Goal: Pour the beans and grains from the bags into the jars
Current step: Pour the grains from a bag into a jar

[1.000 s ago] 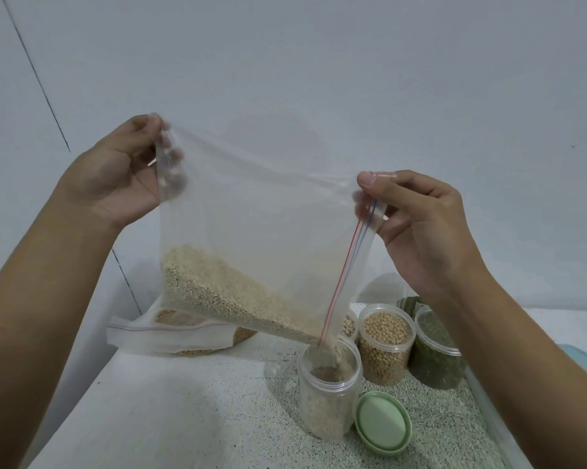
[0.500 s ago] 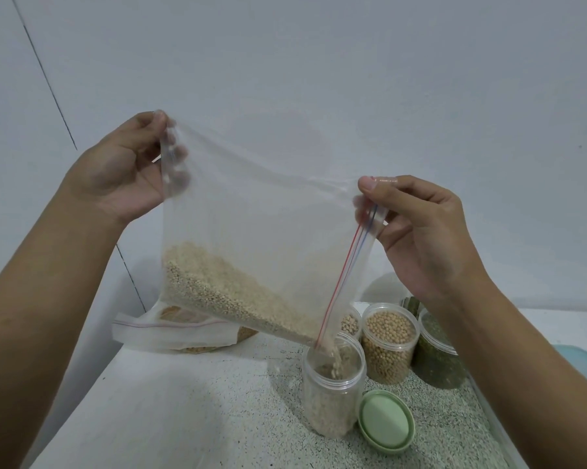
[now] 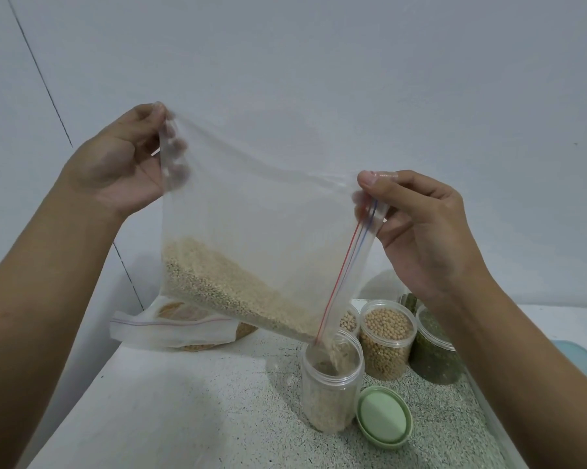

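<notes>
A plain pale wall (image 3: 353,62) rises behind a speckled countertop (image 3: 184,418). A thin dark seam (image 3: 41,72) slants down the wall's left side.

A speckled counter (image 3: 184,418) meets a plain grey wall (image 3: 319,62).

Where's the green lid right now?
Head view, lower right: the green lid lies on the counter just right of the open jar being filled.

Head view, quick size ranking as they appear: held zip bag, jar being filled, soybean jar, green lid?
1. held zip bag, by far.
2. jar being filled and soybean jar: close; the first is nearer the camera, so unranked.
3. green lid, smallest.
</notes>
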A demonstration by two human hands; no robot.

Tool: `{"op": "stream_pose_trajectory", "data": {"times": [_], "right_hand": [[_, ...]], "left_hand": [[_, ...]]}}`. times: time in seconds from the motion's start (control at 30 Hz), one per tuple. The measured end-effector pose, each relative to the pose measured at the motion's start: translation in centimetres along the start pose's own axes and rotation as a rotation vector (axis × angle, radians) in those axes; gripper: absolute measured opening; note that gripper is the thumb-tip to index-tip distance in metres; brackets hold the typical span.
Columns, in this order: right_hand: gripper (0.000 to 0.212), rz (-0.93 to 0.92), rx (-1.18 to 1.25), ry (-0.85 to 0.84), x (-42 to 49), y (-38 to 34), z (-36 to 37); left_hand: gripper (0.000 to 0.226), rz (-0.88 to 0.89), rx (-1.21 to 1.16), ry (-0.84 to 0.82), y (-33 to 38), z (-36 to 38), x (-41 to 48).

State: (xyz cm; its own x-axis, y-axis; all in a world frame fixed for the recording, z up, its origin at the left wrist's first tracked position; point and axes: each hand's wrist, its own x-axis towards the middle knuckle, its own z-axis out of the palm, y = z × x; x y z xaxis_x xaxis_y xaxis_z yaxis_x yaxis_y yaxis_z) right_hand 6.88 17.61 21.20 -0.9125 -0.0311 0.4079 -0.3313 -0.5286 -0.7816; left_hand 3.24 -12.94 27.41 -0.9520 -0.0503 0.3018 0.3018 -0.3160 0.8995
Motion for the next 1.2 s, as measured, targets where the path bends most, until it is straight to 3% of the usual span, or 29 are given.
{"op": "stream_pose_trajectory", "data": {"times": [1.2], "right_hand": [[0.015, -0.002, 0.051, 0.014, 0.21, 0.37, 0.2]], "left_hand": [[0.034, 0.016, 0.044, 0.0, 0.24, -0.09, 0.46]]}}
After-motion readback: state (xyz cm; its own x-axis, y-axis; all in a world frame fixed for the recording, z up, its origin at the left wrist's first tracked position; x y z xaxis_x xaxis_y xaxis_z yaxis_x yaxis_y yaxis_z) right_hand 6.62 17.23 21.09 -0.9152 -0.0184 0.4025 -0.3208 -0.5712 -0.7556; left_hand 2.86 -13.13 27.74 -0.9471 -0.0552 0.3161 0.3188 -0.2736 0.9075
